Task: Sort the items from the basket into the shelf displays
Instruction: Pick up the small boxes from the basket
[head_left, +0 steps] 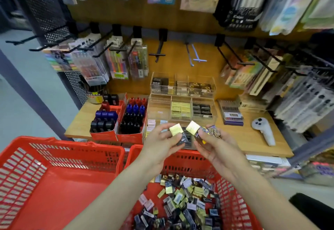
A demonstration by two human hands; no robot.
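Both hands are raised over a red basket (233, 208) heaped with small packets (182, 206): the left hand (160, 143) pinches a gold packet (175, 129) over dark ones, and the right hand (215, 143) grips several more. Beyond them a wooden counter (253, 139) carries clear acrylic bins (182, 101) and red boxes (117, 119). A second red basket (54, 175) sits to the left.

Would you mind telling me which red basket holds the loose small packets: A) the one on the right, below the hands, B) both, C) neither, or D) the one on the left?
A: the right basket holds a heap of small packets, while the left basket shows only bare red floor.
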